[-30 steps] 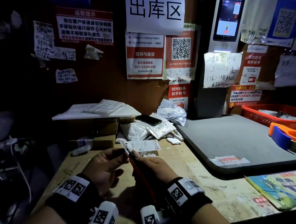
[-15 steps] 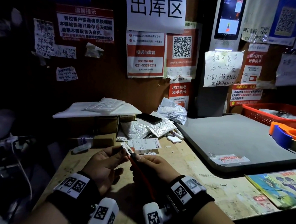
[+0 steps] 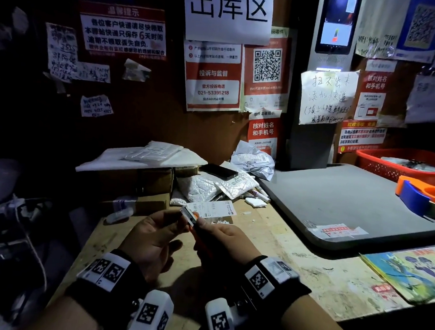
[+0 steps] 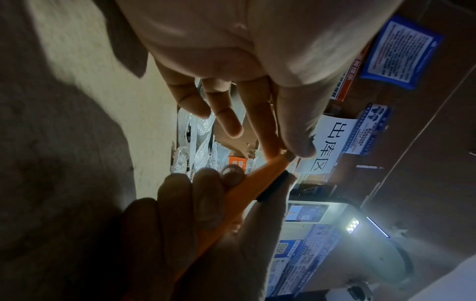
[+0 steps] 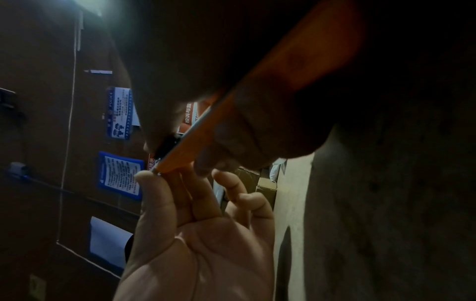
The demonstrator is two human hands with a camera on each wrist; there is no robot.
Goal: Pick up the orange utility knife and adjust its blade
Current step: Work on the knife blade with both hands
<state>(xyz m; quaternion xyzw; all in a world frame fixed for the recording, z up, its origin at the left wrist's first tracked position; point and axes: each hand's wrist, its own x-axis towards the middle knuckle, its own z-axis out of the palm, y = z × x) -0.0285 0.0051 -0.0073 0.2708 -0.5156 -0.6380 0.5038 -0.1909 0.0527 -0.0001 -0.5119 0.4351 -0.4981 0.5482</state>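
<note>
The worn wooden surface [image 3: 269, 251] runs from the paper-covered wall to the near edge, its left part lost in darkness. A grey mat [image 3: 350, 200] overlaps its right side, with open mat between the label stuck near its front edge and the red basket [image 3: 401, 165], which the frame cuts off. Bare wood lies right of the hands. Boxes under white foam sheets [image 3: 139, 159] and crumpled bags crowd the back.

Above the near part of the surface, the right hand [image 3: 221, 242] has its fingers curled round the orange utility knife [image 3: 194, 223], which slants up and away; most of the handle is hidden in the fist. The thumb sits by the black slider [image 4: 273, 186]. The left hand [image 3: 152, 235] pinches the knife's tip between thumb and forefinger, its other fingers spread loose. The tip shows pale in the head view; how much blade is out cannot be told.
</note>
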